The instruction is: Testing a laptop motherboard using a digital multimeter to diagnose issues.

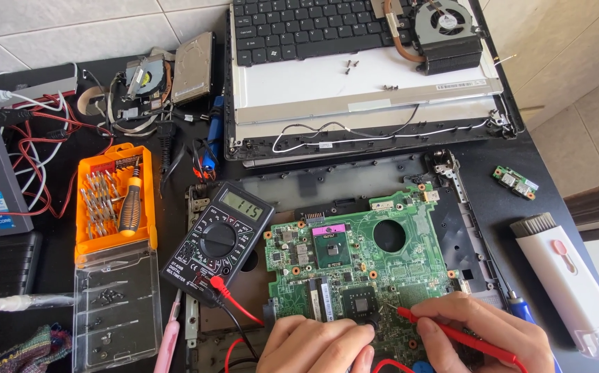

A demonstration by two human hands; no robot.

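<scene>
Bottom centre: left hand pinches a black probe and right hand grips a red probe, both tips on the green motherboard at lower centre. Black multimeter lies left; orange screwdriver kit farther left.

I'm looking down at what's clearly an electronics repair bench, probably a small laptop-fixing shop or home workshop. A bare green laptop motherboard is lying in its black plastic base shell, a black digital multimeter is sitting beside it, and an orange plastic case of screwdriver bits is sitting open to the left. A stripped laptop lid with its black keyboard, a copper-piped cooling fan and loose red wires are cluttering the black table.
</scene>
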